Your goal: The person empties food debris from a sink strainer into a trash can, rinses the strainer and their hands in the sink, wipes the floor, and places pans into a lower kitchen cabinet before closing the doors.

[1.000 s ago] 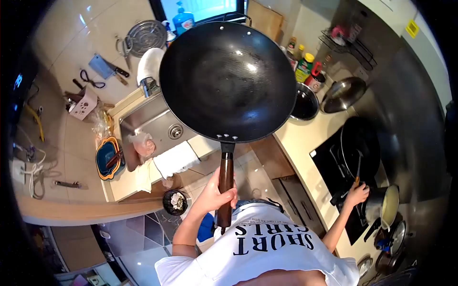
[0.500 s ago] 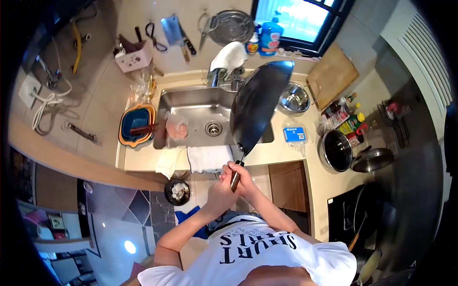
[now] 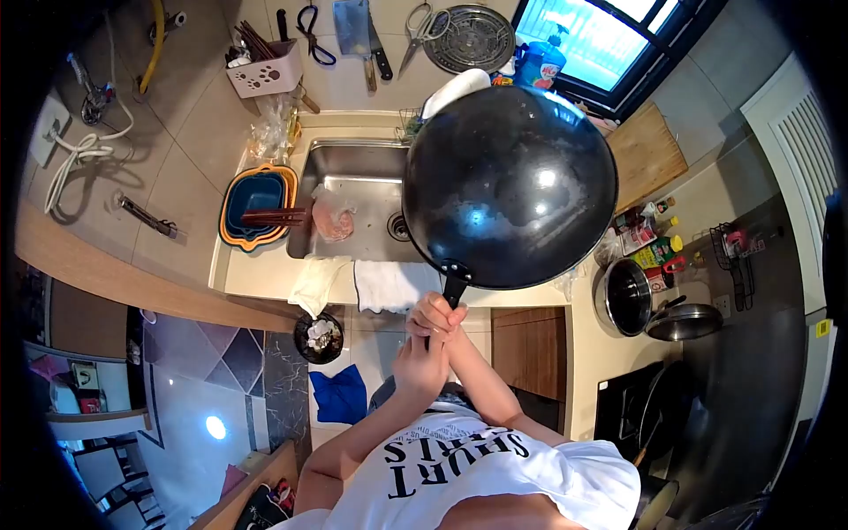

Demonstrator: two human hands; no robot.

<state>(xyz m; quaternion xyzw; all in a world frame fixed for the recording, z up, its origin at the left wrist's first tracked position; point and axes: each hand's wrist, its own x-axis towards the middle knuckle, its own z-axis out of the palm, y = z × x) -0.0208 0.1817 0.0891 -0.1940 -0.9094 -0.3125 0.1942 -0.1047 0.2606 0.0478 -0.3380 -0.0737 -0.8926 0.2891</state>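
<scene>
A large black wok [image 3: 512,190] is held up in front of me, its rounded underside facing the camera. It hides the right part of the sink [image 3: 358,168]. Both hands are wrapped around its handle [image 3: 455,290]. My left hand [image 3: 419,367] grips low on the handle, toward its end, and my right hand [image 3: 436,316] closes on it just above, nearer the wok. The two hands touch each other. A pinkish item in a clear bag [image 3: 332,216] lies in the sink.
Nested basins [image 3: 256,208] with chopsticks stand left of the sink. Cloths [image 3: 393,284] hang over the counter edge. A steel pot [image 3: 624,296], a lidded pan [image 3: 685,321] and bottles [image 3: 654,253] stand on the right, above a black stove [image 3: 623,411]. A bin [image 3: 319,337] is below.
The wok first showed its inside, then its edge, and now its underside. My right hand left the spatula by the stove and took hold of the wok handle. The view has swung toward the right.
</scene>
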